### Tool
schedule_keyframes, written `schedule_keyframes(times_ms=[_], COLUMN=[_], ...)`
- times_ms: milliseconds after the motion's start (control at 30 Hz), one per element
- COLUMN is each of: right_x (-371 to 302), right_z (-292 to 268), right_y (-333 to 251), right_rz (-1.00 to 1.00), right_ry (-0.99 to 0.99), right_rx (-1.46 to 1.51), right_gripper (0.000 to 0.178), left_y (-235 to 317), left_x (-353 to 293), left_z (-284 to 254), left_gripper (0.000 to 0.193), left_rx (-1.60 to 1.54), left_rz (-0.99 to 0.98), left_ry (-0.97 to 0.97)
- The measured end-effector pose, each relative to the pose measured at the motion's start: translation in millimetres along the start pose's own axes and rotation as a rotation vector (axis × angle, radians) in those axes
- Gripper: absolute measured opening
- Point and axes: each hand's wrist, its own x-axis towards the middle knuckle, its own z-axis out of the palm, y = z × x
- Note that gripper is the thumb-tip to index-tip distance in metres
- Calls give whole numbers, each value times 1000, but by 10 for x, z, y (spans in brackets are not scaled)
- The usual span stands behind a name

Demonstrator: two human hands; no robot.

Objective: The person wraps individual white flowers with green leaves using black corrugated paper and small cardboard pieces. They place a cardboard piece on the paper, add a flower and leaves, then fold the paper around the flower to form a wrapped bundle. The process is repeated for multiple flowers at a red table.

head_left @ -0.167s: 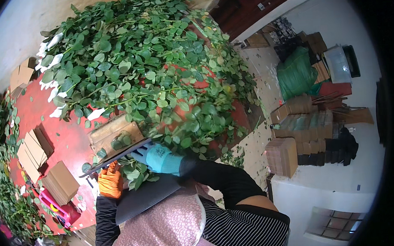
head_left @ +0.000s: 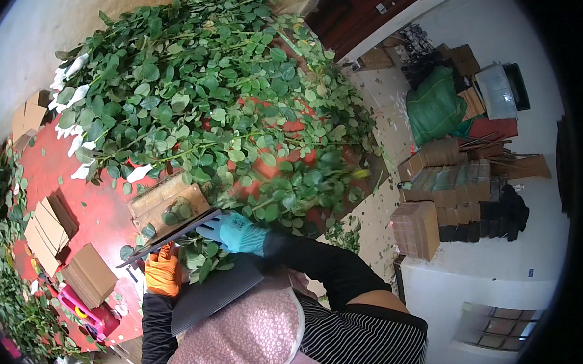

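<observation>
My left hand, in an orange glove, is closed at the lower left end of a dark narrow board. What lies inside its fingers is hidden. My right hand, in a teal glove, has its fingers stretched leftward along the near side of that board, by its upper right end. Green leaves show between the two hands. Below them a dark ribbed sheet lies against my apron. Just beyond the board is a brown wooden block with loose leaves on it.
Leafy rose stems cover much of the red table, some with white-wrapped heads. Cardboard pieces and a pink plastic tool lie at left. Stacked cartons and a green sack stand at right.
The blurred leafy stems beyond my right hand have shifted to the right. The whole view has moved slightly; both hands stay in nearly the same place by the board.
</observation>
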Motion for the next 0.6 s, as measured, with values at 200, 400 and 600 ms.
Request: schedule_keyframes(times_ms=[200, 400, 600], right_x=[136, -299, 115], right_z=[-178, -954, -2224], right_y=[95, -49, 238], right_rz=[-74, -223, -72], right_ry=[-43, 57, 703], right_rx=[4, 119, 866], right_gripper=[69, 39, 20], left_y=[-154, -28, -48], left_x=[-112, -93, -136], left_z=[183, -26, -57], left_gripper=[44, 45, 50], left_rx=[-126, -144, -193], left_rz=[-14, -80, -95], left_ry=[-13, -50, -17])
